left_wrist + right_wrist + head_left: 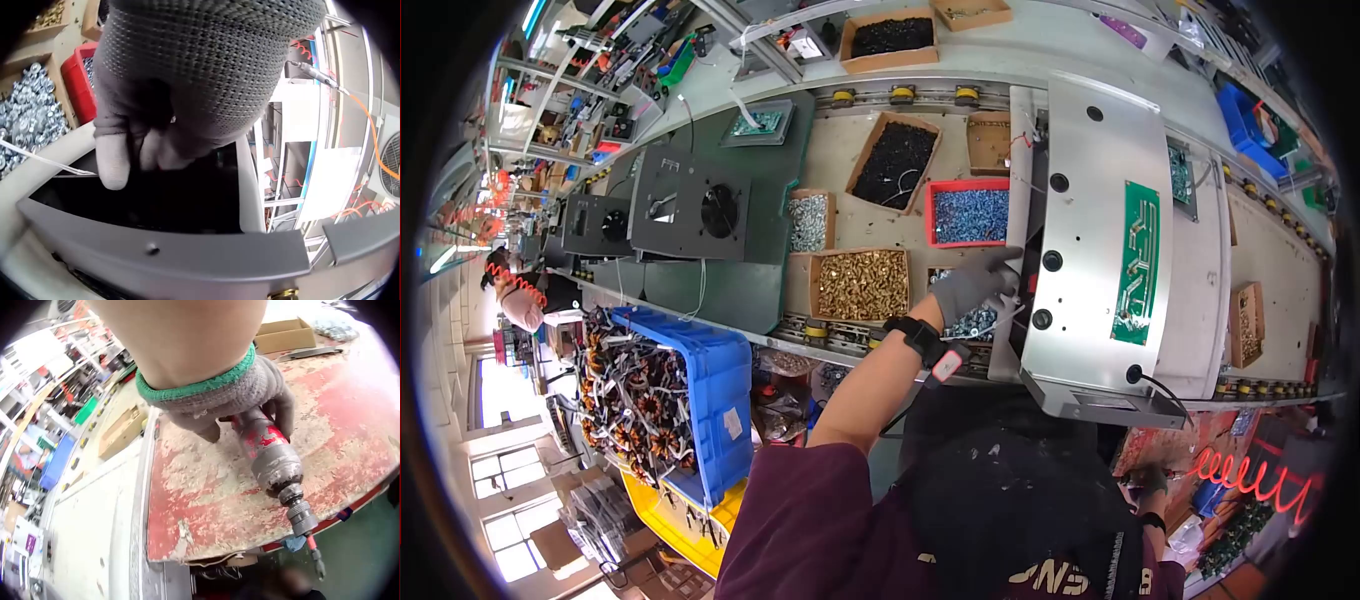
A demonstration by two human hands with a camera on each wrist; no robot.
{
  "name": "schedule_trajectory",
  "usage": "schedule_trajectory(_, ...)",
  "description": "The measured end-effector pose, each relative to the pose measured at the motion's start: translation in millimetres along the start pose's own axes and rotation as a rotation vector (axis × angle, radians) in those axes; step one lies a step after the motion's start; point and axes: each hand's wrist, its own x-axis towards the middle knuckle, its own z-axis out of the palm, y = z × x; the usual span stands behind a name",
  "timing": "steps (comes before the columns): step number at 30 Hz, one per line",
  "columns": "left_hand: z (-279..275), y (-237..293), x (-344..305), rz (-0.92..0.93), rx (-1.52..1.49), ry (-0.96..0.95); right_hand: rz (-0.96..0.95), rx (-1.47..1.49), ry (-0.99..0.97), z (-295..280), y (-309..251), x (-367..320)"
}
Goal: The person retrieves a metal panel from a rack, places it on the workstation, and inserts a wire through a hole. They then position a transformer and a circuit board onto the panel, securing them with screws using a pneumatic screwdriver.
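Note:
My gloved left hand (978, 288) is at the near-left side of a silver metal housing (1090, 250) with a green circuit-pattern panel (1137, 265). In the left wrist view, the fingertips of the left hand (187, 75) dip into the housing's dark opening (181, 200), and I cannot tell whether they pinch anything there. A thin white strip (47, 156) runs up to one finger. Away to the right, my gloved right hand (250, 400) grips a worn grey and red pneumatic screwdriver (272, 453) over a scuffed red tabletop (212, 487). Its bit points down past the table edge.
Left of the housing sit boxes of brass fittings (860, 284) and black screws (894, 160), plus a red bin (968, 214) of bluish screws. Dark metal panels with a fan (720, 210) stand farther left. A blue crate (725, 400) holds wired parts. A red coiled hose (1250, 475) hangs at right.

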Motion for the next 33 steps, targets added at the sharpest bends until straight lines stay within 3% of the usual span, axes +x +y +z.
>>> schedule_trajectory(1,-12.6,-1.8,14.7,-0.056,-0.030,0.113,-0.127,-0.070,-0.120,-5.5,18.3,10.7)
schedule_trajectory(2,-31.8,-17.9,38.3,-0.043,0.219,0.242,-0.261,-0.123,-0.234,-10.6,36.3,21.3)
schedule_trajectory(4,-52.6,-24.7,72.4,-0.066,0.704,0.456,0.249,0.413,0.072,49.8,-15.2,-47.5)
schedule_trajectory(5,-53.5,-18.7,91.3,-0.093,0.932,0.529,0.160,0.393,0.034,75.5,-28.5,-78.5)
schedule_trajectory(8,-53.1,-25.2,113.0,-0.208,1.135,0.526,0.117,0.420,0.063,95.7,-30.4,-92.8)
schedule_trajectory(14,-75.5,-30.0,119.9,-0.276,0.972,0.352,0.031,0.404,0.181,94.8,-50.9,-80.5)
schedule_trajectory(18,-77.7,-45.4,112.7,-0.264,0.913,0.434,-0.076,0.361,0.262,87.1,-61.6,-71.1)
schedule_trajectory(24,-60.0,-34.7,116.9,-0.306,1.113,0.455,-0.506,0.196,0.479,58.9,-109.4,-62.6)
schedule_trajectory(27,-59.7,-36.5,122.4,-0.326,1.154,0.442,-0.866,0.119,0.576,26.5,-172.2,-64.5)
schedule_trajectory(29,-57.6,-27.3,116.2,-0.313,1.146,0.454,-0.831,0.312,0.563,74.4,-266.0,-171.6)
schedule_trajectory(31,-57.5,-23.7,106.9,-0.227,1.027,0.556,-1.046,0.310,0.598,72.4,-318.0,-209.9)
schedule_trajectory(32,-60.8,-24.1,104.7,-0.226,1.026,0.562,-1.012,0.367,0.446,43.2,-333.1,-208.9)
schedule_trajectory(33,-64.9,-26.3,102.2,-0.176,0.602,0.620,-1.062,0.428,0.341,30.0,-349.7,-213.5)
